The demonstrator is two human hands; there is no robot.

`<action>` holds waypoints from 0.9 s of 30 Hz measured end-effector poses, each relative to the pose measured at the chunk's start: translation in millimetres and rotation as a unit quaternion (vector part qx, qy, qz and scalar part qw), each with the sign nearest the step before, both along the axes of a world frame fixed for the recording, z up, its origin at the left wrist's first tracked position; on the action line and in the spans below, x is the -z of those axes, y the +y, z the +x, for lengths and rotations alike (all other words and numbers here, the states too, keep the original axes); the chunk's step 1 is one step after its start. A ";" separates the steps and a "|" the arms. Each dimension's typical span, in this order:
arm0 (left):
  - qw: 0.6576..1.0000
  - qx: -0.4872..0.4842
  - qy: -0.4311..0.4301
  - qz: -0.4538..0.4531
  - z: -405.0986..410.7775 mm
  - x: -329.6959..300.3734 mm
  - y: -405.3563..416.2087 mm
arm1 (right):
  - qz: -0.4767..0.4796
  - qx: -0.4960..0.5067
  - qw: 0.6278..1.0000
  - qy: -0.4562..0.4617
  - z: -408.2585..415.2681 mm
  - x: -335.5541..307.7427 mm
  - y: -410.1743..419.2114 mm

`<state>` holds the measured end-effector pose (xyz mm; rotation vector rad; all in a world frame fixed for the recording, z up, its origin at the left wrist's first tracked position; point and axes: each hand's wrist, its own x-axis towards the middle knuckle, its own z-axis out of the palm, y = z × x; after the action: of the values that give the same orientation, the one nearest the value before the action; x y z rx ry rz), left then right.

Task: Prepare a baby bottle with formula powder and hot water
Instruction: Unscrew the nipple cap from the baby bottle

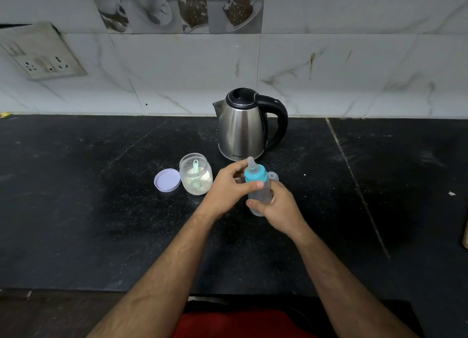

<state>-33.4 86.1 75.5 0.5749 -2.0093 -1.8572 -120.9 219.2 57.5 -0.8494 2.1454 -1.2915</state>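
1. Baby bottle (259,189) is standing out in the head view, held above the black bench (101,211) just in front of the kettle, tilted slightly, with its teal collar (255,177) and clear teat (251,165) screwed on top.
2. Right hand (279,206) is wrapping its fingers around the lower body of the bottle, grasping it from the right side, the thumb showing at the bottle's base.
3. Left hand (225,186) is curling around the upper part, the thumb lying across the bottle just under the teal collar and the fingers reaching behind toward the teat; it is grasping the bottle's top.
4. Bottle contents are looking cloudy through the plastic, but how full it is I cannot tell.
5. Clear cap (273,176) is sitting on the bench just behind the bottle, partly hidden by it.
6. Formula jar (196,174) is standing open just left of the hands, holding pale powder with a green scoop (195,166) sticking up inside.
7. Lilac lid (167,180) is lying beside the jar on its left, touching or nearly touching it.
8. Steel kettle (244,130) with a black handle pointing right is standing behind them, lid closed, near the tiled wall (177,72).
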 end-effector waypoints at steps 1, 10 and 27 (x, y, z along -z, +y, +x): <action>1.000 -0.001 -0.004 -0.009 -0.8 0.0 0.0 | -0.003 0.000 1.000 -0.001 1.0 0.8 -1.0; 0.991 -0.094 -0.053 -0.079 -11.7 -2.9 5.3 | -0.012 0.015 1.000 -0.018 1.4 6.1 -3.5; 0.953 -0.123 -0.202 -0.188 -43.2 61.9 -32.4 | 0.017 0.126 0.991 0.047 -20.9 31.1 14.7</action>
<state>-76.6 53.7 13.6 1.0986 -2.3349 -1.2402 -141.8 233.9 26.4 -0.6529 2.4033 -1.3530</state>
